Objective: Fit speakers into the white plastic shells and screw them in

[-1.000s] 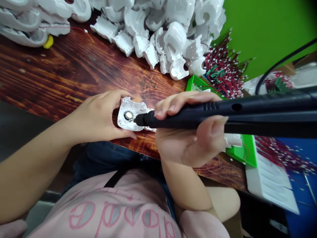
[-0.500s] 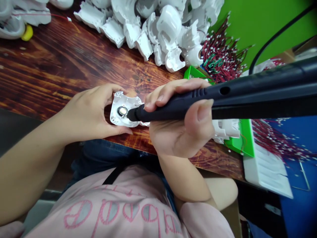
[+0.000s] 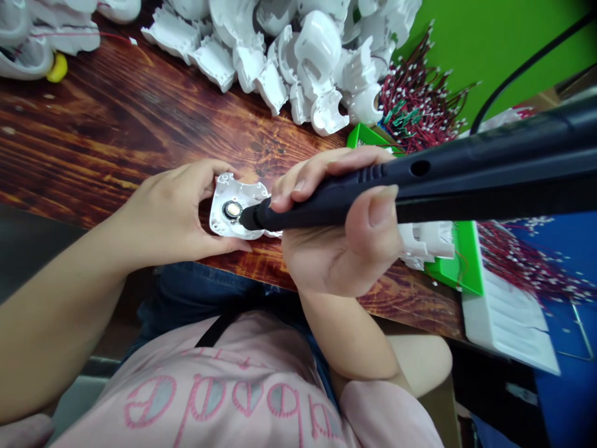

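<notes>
Your left hand (image 3: pixel 161 214) pinches a white plastic housing (image 3: pixel 224 230) near the front edge of the wooden table (image 3: pixel 102 124), while your right hand (image 3: pixel 340 249) wraps around a black pen-shaped tool (image 3: pixel 336 208), its tip just beside the housing's round disc (image 3: pixel 232 210)

a small electronics assembly workshop: heaps of white plastic housings (image 3: pixel 298 56) crowd a wood-grain worktop (image 3: pixel 140 124), beside bundles of red wires (image 3: pixel 417 106) with white ends, a green parts tray (image 3: pixel 459 267) and a bright green wall (image 3: pixel 494 50).
</notes>
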